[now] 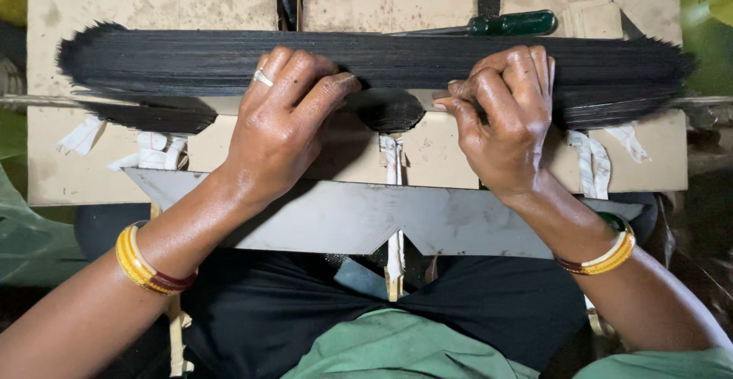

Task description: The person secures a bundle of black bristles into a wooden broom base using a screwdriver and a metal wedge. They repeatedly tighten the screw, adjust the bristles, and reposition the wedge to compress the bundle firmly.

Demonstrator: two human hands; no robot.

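Evidently the person was in the middle of pressing and evening out a long flat layer of black fibres (191, 62), which ran from 9 o'clock to 3 o'clock across a row of pale boards (153, 1).

At 9 o'clock the fibres' frayed left tip lay on the board, with white cloth strips (149, 150) just below it. Moving toward the middle, the left hand (279, 131) lay palm down on the fibres, ring on one finger, fingers (305, 74) spread and curved over the lower edge of the layer; it pressed rather than clenched, and whether any strands were pinched beneath it could not be told. Yellow and red bangles (141, 261) sat on that wrist at 7 o'clock.

At the centre a small dark fan of fibres (389, 110) bulged below the main layer, above a white tie. A grey metal plate (336, 215) with a notch lay at 6 o'clock, over the lap.

Further right, the right hand (508, 123) was curled more tightly, its fingertips tucked down against the lower edge of the layer, seemingly gripping strands. A green-handled tool (511, 23) rested untouched at 1 o'clock, just above the fibres.

Judging by the pose, the next move would call for even pressure from both hands, so the thin layer stayed flat and did not bunch at the centre.
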